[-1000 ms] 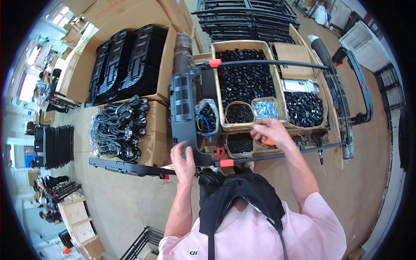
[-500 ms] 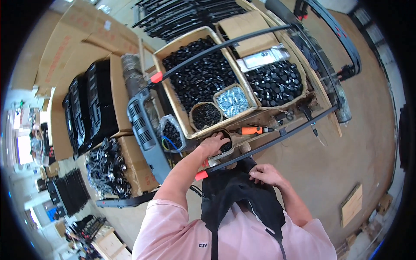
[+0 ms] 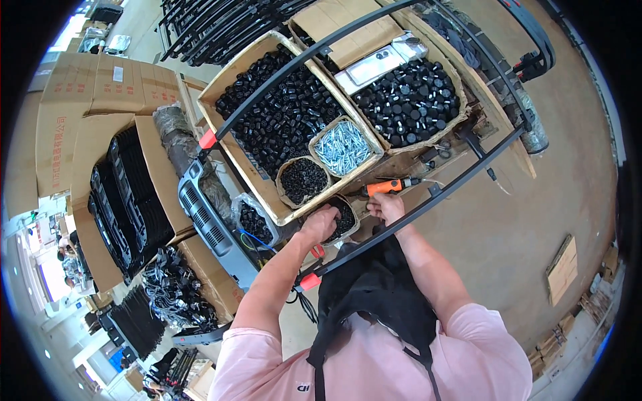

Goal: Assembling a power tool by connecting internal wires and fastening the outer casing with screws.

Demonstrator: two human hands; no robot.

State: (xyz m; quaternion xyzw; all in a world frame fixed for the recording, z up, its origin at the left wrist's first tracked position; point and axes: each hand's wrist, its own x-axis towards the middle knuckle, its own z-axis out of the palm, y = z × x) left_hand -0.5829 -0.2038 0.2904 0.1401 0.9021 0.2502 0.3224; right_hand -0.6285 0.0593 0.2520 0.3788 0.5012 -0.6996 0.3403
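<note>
My left hand (image 3: 322, 224) is at the left side of a small open box of tiny black parts (image 3: 343, 218), its fingers curled and closed. Whatever those fingers hold is hidden. Just below an orange power screwdriver (image 3: 384, 188) is my right hand (image 3: 388, 207), fingers bent and drawn together close to the handle. I cannot make out what, if anything, is between them. The screwdriver lies on a wooden ledge along the front of a large carton (image 3: 284, 219). Inside that carton are black plastic pieces (image 3: 277, 100), a small box of silvery screws (image 3: 342, 148) and another of small black parts (image 3: 303, 180).
A dark metal frame with red-ended corners (image 3: 309, 281) crosses between me and the cartons. A grey vented housing (image 3: 212, 224) is joined at its left. Further left stand a carton of black panels (image 3: 137, 194) and bundled cables (image 3: 177, 287). Black-capped parts (image 3: 408, 100) fill the right carton.
My right hand has moved up and forward from beside my apron to the orange screwdriver. My left hand has drawn slightly back to the small box's left side. The view has shifted.
</note>
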